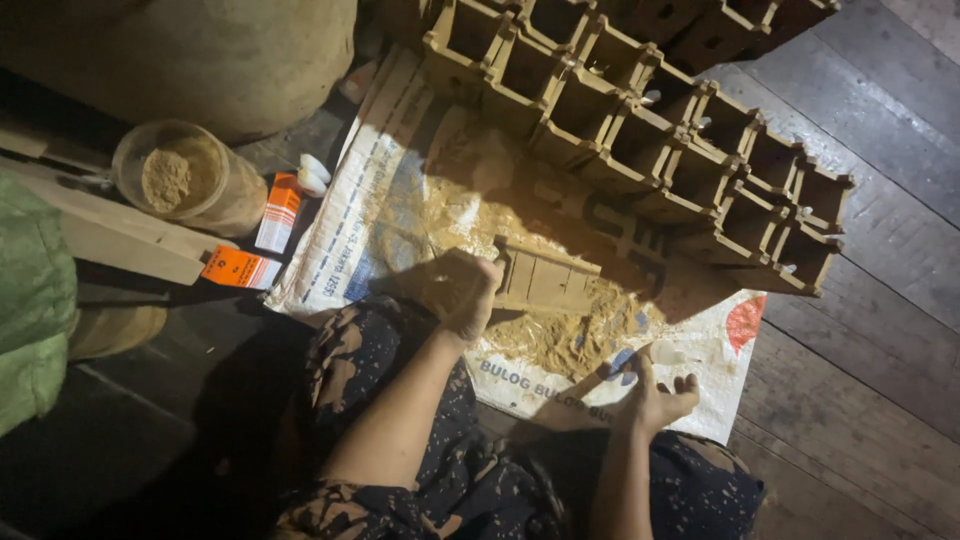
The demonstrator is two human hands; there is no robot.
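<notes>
Right hand (655,395) hovering low over white woven plastic sack (380,210), fingers spread apart, gripping nothing. Left hand (462,292) dusted tan, fingers curling against end of long rectangular wooden mould (548,277); firm clamp unclear. Mould lying in loose yellow-brown powder heap (560,335) mid-sack. Beyond, stacked square-celled clay-coloured blocks (690,150). Far left, round clear plastic tub (185,180) holding powder.

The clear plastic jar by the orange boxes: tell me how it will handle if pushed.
The clear plastic jar lies tilted on its side, so it would probably roll. It looks only partly filled with tan powder, so likely light. Its mouth appears open, so powder might spill.
</notes>
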